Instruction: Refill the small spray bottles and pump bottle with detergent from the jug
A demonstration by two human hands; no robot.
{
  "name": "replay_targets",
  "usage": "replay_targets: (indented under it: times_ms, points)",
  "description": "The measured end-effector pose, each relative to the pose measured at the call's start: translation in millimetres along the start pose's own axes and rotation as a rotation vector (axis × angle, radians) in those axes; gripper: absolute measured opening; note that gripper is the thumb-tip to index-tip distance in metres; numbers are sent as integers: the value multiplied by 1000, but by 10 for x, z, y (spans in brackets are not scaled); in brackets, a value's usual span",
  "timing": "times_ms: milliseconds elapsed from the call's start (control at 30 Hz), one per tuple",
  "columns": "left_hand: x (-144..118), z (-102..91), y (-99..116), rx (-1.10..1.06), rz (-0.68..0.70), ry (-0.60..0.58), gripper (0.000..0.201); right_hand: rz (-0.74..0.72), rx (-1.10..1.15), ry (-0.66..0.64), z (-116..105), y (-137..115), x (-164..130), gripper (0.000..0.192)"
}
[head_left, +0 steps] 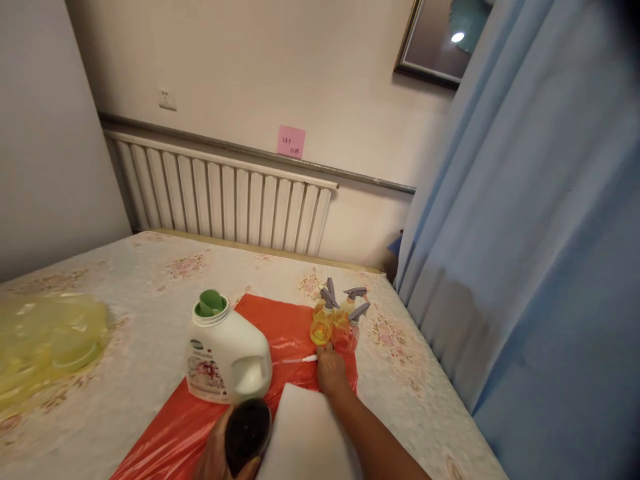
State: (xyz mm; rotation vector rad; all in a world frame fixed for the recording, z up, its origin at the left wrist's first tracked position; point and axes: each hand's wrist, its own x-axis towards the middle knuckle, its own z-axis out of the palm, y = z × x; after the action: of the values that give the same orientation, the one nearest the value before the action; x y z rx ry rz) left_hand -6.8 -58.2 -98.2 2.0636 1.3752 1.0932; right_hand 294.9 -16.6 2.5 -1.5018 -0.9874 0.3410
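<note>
My left hand [216, 448] grips a dark round object [247, 433], seen end-on at the bottom edge; what it is I cannot tell. My right hand [331, 371] reaches forward over the red plastic sheet [285, 320] and pinches the end of a thin white tube [299, 360]. Just beyond its fingers stand small clear spray bottles [334, 321] with grey trigger heads and yellow liquid inside. A white detergent jug [226, 357] with its green spout uncapped stands on the sheet to the left. A white flat sheet [305, 433] lies under my right forearm.
The mattress [150, 280] has a pale floral cover. Crumpled yellow plastic [45, 340] lies at the left. A white radiator [220, 200] runs along the back wall under a pink note [291, 141]. A blue curtain [530, 233] hangs close on the right.
</note>
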Motion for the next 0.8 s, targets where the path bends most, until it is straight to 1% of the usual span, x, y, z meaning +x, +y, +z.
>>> replay_targets:
  times_ms: [133, 267, 367, 600, 733, 800]
  points:
    - [18, -43, 62, 9, 5, -8, 80, -54, -97, -47, -11, -72, -25, 17]
    - [32, -54, 100, 3, 21, 4, 81, -123, -147, -72, -49, -192, -103, 25]
    - [40, -47, 111, 4, 18, 7, 81, -129, -168, -73, -78, -287, -181, 26]
    - [77, -108, 206, -3, 20, -25, 80, -18, -138, -91, -189, -563, -502, 10]
    - [89, -148, 265, 0, 34, -43, 78, 84, -63, -67, -299, -680, -749, 8]
    - [90, -149, 272, 8, 40, -48, 77, 129, 0, -85, -357, -710, -873, 9]
